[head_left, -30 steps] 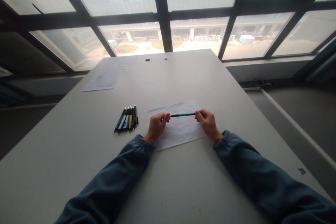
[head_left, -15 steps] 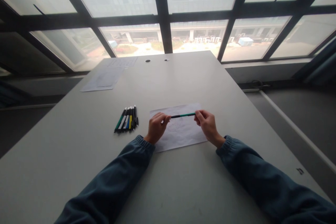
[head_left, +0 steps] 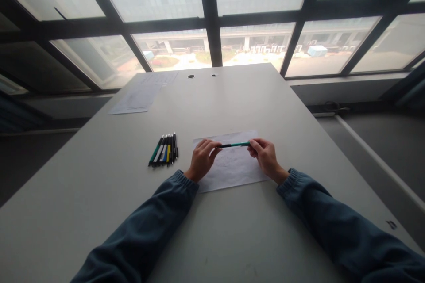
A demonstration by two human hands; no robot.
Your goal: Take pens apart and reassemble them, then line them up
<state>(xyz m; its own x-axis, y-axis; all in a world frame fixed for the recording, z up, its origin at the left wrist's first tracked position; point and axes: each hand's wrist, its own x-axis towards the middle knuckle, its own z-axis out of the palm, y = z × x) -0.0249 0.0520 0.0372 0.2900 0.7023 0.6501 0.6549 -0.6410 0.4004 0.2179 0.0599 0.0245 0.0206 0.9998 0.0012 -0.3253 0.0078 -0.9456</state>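
Observation:
Between my two hands a green and black pen (head_left: 235, 144) is held level above a sheet of paper (head_left: 229, 170). My left hand (head_left: 202, 158) pinches its black end between thumb and fingers. At the green end, my right hand (head_left: 264, 154) is closed on the pen, with thumb and forefinger pressed together. The paper lies flat on the table under both hands, with faint marks on it. To the left of my left hand lies a row of several pens (head_left: 164, 150) with green, white, blue, yellow and black barrels.
The white table (head_left: 212, 110) reaches to the windows (head_left: 255, 44). More papers (head_left: 137, 97) lie at its far left. Two round holes are near the far edge. A small dark mark or object (head_left: 392, 224) is by the right edge.
My left fingers have shifted on the pen's black end and look straighter, with the thumb now beneath it. The view has swung slightly left. The pen stays between both hands.

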